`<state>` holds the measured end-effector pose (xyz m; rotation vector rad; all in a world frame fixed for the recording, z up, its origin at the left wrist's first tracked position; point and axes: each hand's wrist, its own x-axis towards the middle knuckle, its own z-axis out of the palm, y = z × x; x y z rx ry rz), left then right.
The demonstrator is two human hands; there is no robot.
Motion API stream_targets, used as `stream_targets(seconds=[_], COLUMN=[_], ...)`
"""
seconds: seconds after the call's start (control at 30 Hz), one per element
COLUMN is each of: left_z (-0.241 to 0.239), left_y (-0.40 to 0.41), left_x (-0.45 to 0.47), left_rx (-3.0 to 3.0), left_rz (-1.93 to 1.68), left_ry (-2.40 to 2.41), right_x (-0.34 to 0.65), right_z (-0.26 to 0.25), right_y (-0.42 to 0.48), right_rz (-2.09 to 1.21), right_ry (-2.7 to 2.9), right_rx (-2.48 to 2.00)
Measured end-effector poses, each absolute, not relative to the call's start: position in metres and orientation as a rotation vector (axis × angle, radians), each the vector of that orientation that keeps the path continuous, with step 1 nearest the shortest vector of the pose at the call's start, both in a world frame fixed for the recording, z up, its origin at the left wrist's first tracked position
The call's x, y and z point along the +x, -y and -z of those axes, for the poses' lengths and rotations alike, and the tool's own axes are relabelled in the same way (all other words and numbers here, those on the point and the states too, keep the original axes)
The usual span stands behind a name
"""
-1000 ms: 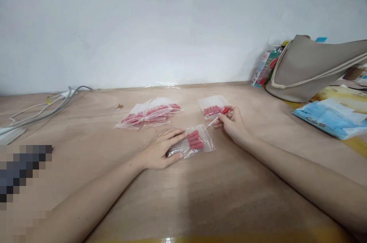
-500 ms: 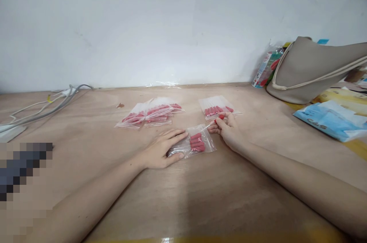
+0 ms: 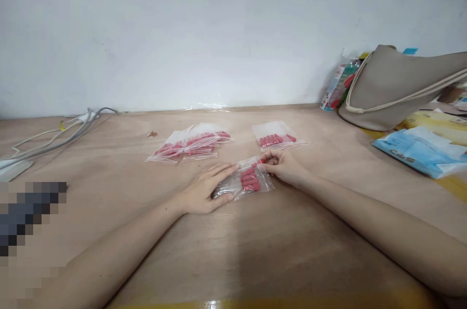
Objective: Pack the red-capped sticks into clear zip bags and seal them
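Observation:
A clear zip bag (image 3: 268,185) lies on the table with several thin red-handled tools (image 3: 250,183) side by side in it; their exact kind cannot be made out. My left hand (image 3: 206,190) rests flat on the bag's left end, fingers stretched and thumb spread. At the bag's right, open-looking end, my right hand (image 3: 282,167) pinches another red-handled tool (image 3: 260,162) by its handle. That tool's pale shaft points left, within the bag, and its handle is partly hidden by my fingers.
Filled zip bags (image 3: 199,141) overlap behind my left hand. Another bag (image 3: 275,134) with red-handled pieces lies behind my right hand. On the right stand a grey bag (image 3: 394,85) and a blue tissue pack (image 3: 416,151). Cables (image 3: 73,129) run along the left.
My right hand has moved left, carrying the red-handled tool from beside the bag's mouth into the bag. My left hand has stayed flat in place.

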<state>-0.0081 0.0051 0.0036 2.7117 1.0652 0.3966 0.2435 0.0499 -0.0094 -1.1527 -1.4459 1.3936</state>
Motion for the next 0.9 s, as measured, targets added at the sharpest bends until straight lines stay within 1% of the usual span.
stream_targets(seconds=[0.2,0.33,0.57,0.73,0.9], left_z=[-0.002,-0.002,-0.002,0.0,-0.002], left_y=[-0.006,-0.006,-0.005,-0.006,-0.005], left_x=[-0.008,-0.008,-0.008,-0.008,-0.008], left_rx=[2.724,2.73,2.726,2.733,2.721], left_rz=[-0.413,-0.43,-0.446,-0.486,-0.498], left_ry=[-1.058,-1.047,-1.058,-1.032,-1.025], right_x=[0.231,0.229,0.225,0.228,0.237], right_z=[0.011,0.011,0.023,0.019,0.017], right_y=[-0.054,-0.057,-0.063,-0.063,-0.064], right_rz=[-1.43,-1.42,-1.201,-1.44,-1.433], right_ry=[1.525,1.579,1.583,1.72,1.876], right_rx=[-0.993,-0.978,-1.138,-0.898,-0.804])
